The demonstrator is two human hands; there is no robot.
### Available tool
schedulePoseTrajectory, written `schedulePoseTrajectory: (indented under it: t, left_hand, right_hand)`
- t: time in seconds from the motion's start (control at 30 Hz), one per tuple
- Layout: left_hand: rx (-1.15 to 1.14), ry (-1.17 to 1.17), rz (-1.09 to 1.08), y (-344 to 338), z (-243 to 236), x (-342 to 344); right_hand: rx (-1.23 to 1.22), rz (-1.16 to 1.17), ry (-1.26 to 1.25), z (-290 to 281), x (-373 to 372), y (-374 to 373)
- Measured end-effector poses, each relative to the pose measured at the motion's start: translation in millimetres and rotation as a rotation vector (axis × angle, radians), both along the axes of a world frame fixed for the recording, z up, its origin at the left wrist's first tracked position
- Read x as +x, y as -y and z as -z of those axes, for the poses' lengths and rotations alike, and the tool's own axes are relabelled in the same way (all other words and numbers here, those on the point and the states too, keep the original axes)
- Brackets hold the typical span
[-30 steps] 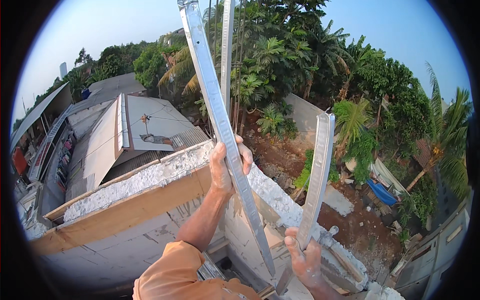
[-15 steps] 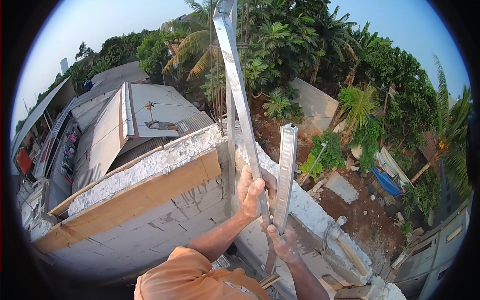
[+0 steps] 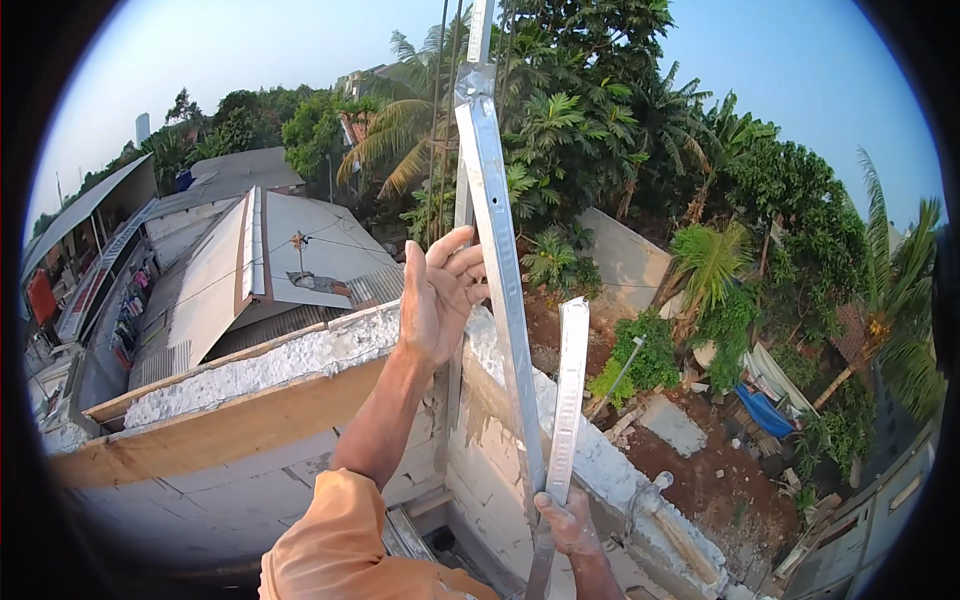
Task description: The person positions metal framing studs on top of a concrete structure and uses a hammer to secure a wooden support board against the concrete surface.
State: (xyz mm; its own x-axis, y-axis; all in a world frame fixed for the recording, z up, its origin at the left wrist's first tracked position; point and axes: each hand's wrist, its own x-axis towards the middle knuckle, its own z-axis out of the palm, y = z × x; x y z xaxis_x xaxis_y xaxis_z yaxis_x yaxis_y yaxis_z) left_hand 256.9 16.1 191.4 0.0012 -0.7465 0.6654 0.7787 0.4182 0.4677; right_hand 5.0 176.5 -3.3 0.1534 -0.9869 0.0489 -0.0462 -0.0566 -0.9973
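My left hand [image 3: 435, 295] is open, palm turned up, its fingertips close beside a long silver metal channel [image 3: 505, 250]; whether they touch is unclear. The channel slants up to a crumpled end against an upright metal strip [image 3: 479, 25] behind it. My right hand [image 3: 568, 525] grips a shorter silver channel [image 3: 570, 390] low down, where it meets the lower part of the long one.
A rough concrete wall top [image 3: 250, 385] with wooden formwork [image 3: 200, 430] runs around a corner. Thin rebar [image 3: 437, 150] rises behind it. Beyond and below lie roofs [image 3: 205, 280], trees, bare soil [image 3: 700, 480] and a blue tarp [image 3: 760, 410].
My left hand has let go of the long channel and moved up and left, opening. My right hand and the shorter channel have shifted left to the long channel; the shorter one's top sits lower.
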Motion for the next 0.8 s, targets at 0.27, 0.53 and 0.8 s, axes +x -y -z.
schedulePoseTrajectory:
  t: [0.27, 0.53, 0.8]
  left_hand:
    - [-0.23, 0.14, 0.435, 60.7, -105.2, 42.0]
    - [-0.426, -0.176, 0.807, 54.1, -94.0, 35.2]
    - [-0.261, -0.266, 0.574, 68.3, -81.6, 52.5]
  right_hand:
    - [0.173, -0.19, 0.117, 7.7, -15.5, -3.9]
    - [0.242, -0.433, 0.278, 36.8, -22.4, -3.2]
    - [0.144, -0.288, 0.279, 5.6, -6.5, -12.4]
